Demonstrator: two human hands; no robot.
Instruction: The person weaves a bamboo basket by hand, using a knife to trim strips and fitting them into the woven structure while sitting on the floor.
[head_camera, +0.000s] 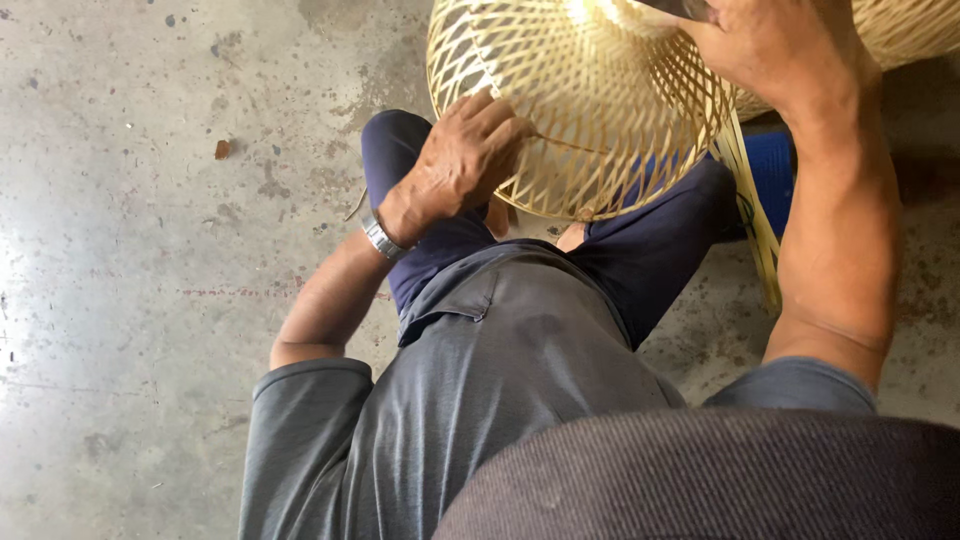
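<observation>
A pale open-weave bamboo basket (580, 100) rests over my knees at the top middle of the head view. My left hand (462, 160) presses against its lower left wall, fingers closed on a thin bamboo strip that runs into the weave. A metal watch sits on that wrist. My right hand (760, 45) grips the top right part of the basket, near its rim. I sit low, knees bent, in dark blue trousers and a grey shirt.
Loose bamboo strips (755, 215) hang down by my right knee. A blue object (770, 170) lies on the floor behind them. A second woven piece (905, 30) shows at the top right corner. Stained grey concrete floor (150, 250) spreads to the left.
</observation>
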